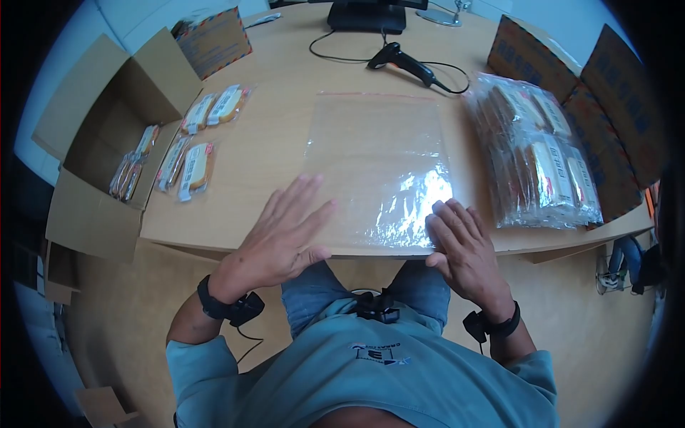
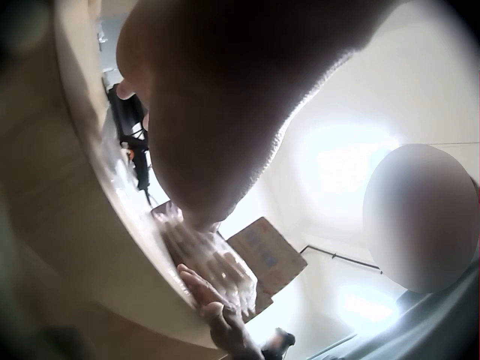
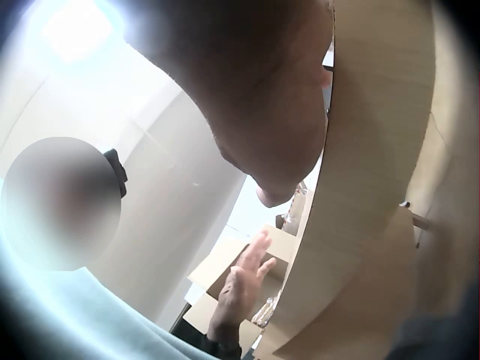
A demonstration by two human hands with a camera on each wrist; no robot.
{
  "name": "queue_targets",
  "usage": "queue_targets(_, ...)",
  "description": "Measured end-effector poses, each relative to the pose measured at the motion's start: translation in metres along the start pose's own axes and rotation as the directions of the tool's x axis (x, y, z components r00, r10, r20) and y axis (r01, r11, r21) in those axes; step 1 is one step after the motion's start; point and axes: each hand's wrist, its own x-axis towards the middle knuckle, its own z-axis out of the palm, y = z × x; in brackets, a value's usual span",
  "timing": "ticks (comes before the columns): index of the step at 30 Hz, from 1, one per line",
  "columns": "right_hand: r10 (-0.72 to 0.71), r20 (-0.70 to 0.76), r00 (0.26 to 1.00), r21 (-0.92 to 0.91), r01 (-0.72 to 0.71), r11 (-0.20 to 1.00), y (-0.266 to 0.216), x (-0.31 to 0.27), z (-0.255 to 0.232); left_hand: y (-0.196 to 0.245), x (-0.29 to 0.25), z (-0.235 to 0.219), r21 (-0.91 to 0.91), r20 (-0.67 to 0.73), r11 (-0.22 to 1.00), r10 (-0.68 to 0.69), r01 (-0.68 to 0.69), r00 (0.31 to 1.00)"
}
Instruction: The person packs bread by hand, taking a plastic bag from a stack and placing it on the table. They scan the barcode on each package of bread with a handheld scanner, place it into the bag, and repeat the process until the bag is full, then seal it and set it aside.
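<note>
A clear plastic bag [image 1: 374, 153] lies flat on the table, its red-edged end away from the person. The right hand [image 1: 464, 250] rests its fingers on the bag's near right corner. At the bag's left side, the left hand [image 1: 275, 232] is spread with straight fingers, palm down; whether it touches the bag or table cannot be told. Neither hand grips anything. The left wrist view shows the right hand [image 2: 217, 311] near the table edge, and the right wrist view shows the left hand [image 3: 241, 289] with fingers extended.
Stacked bags of packaged bread-like items [image 1: 535, 153] stand at the right, beside open cardboard flaps [image 1: 621, 107]. An open carton [image 1: 146, 85] holding similar packs is at the left, with several packs [image 1: 196, 171] beside it. A black scanner [image 1: 403, 63] with its cable and a monitor stand [image 1: 367, 18] are behind.
</note>
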Motion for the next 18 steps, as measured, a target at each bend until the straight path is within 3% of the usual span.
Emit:
queue_targets(1,0.007,0.045,0.999,-0.042,-0.005,0.999,0.002,0.000,0.002,-0.002,0.002,0.004,0.006,-0.001,1.000,0.016,-0.016,1.000)
queue_targets(3,0.039,0.051,0.998,-0.060,-0.036,0.998,0.003,-0.002,0.001,0.000,0.000,0.013,0.072,0.225,0.996,-0.073,0.058,0.972)
queue_targets(10,0.084,0.056,0.995,0.016,-0.085,0.996,0.009,-0.011,-0.008,0.014,0.002,0.008,0.142,0.236,0.989,-0.078,0.044,0.969)
queue_targets(12,-0.060,-0.091,0.994,0.002,0.060,0.998,0.006,-0.016,-0.030,0.019,0.006,-0.004,0.249,0.266,0.968,-0.051,-0.018,0.963)
queue_targets(13,-0.051,-0.094,0.994,-0.006,0.051,0.999,0.007,-0.019,-0.048,0.025,0.014,-0.017,0.248,0.263,0.968,-0.039,-0.029,0.964)
queue_targets(14,-0.118,-0.123,0.985,0.185,0.140,0.973,0.008,-0.023,-0.074,0.033,0.027,-0.034,-0.012,0.141,0.996,0.086,-0.085,0.986)
queue_targets(15,-0.177,-0.166,0.970,0.368,0.227,0.902,0.010,-0.027,-0.098,0.040,0.041,-0.047,-0.262,-0.009,0.950,0.173,-0.169,0.985)
queue_targets(16,-0.162,-0.254,0.954,0.224,0.221,0.949,0.014,-0.029,-0.125,0.047,0.055,-0.056,-0.265,-0.009,0.948,0.181,-0.176,0.984)
queue_targets(17,-0.164,-0.340,0.926,0.074,0.200,0.977,0.026,-0.028,-0.146,0.055,0.072,-0.063,-0.464,0.101,0.884,0.125,-0.064,0.987)
queue_targets(18,-0.089,-0.475,0.876,-0.203,-0.010,0.979,0.044,-0.025,-0.153,0.064,0.090,-0.067,-0.627,0.221,0.776,0.091,0.070,0.971)
